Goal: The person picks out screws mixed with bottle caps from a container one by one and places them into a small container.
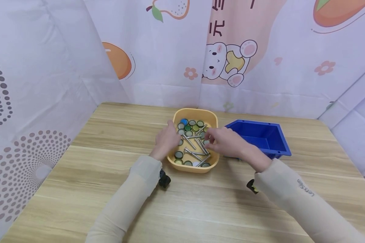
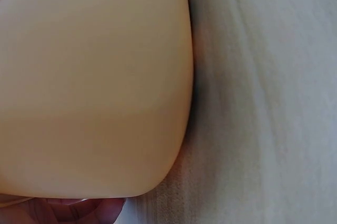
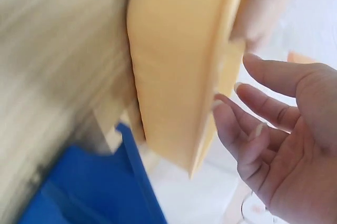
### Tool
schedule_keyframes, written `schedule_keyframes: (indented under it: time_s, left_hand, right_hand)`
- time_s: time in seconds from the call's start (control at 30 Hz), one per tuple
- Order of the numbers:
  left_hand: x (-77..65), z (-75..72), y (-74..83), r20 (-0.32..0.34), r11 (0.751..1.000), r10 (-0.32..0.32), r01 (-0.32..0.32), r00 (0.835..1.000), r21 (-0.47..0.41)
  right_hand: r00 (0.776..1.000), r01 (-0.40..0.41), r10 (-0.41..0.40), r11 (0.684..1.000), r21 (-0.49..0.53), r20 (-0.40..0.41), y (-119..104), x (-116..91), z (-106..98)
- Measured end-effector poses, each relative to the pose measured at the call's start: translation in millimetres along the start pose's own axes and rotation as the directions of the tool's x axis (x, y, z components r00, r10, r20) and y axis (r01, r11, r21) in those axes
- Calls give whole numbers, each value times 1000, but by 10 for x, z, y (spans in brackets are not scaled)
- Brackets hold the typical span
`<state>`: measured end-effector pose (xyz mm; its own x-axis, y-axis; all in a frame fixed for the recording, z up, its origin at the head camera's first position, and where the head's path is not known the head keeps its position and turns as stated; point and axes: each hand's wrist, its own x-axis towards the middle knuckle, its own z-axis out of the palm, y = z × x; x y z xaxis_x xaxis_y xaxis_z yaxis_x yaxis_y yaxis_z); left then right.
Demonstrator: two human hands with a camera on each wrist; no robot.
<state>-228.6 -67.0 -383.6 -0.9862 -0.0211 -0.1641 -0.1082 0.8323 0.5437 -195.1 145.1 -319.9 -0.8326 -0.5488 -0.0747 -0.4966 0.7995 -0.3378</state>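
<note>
A yellow plastic basin (image 1: pixel 194 169) stands on the table, holding several bottle caps (image 1: pixel 178 154) and several silver screws (image 1: pixel 190 141) mixed together. My left hand (image 1: pixel 168 138) grips the basin's left rim; in the left wrist view the basin's wall (image 2: pixel 95 76) hides most of that hand. Over the right rim hovers my right hand (image 1: pixel 225 140), its fingers loosely bent. The right wrist view shows a gap between its thumb (image 3: pixel 274 74) and fingers, with nothing held there. A blue cap (image 1: pixel 184 122) and a green cap (image 1: pixel 187 128) lie toward the back of the basin.
Right of the basin sits a blue plastic bin (image 1: pixel 258 136), partly behind my right forearm. The wooden table (image 1: pixel 115 135) ends at a printed curtain (image 1: pixel 158 67) along the back. Another curtain hangs at the left.
</note>
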Motion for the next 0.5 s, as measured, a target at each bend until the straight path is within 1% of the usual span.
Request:
schedule_keyframes:
  time_s: [0.17,0.3,0.5]
  left_hand:
    - [1,-1,0,0,1000,-2,2,1000,19]
    - [3,0,-4,-3,1000,0,1,1000,32]
    - [-2,-4,-5,-9,999,-10,10,1000,31]
  right_hand:
    - [1000,14,-14,1000,-14,-1,-133,69,109]
    - [1000,26,-26,999,-34,-4,-187,133,164]
    - [997,-23,27,998,-53,77,-219,216,266]
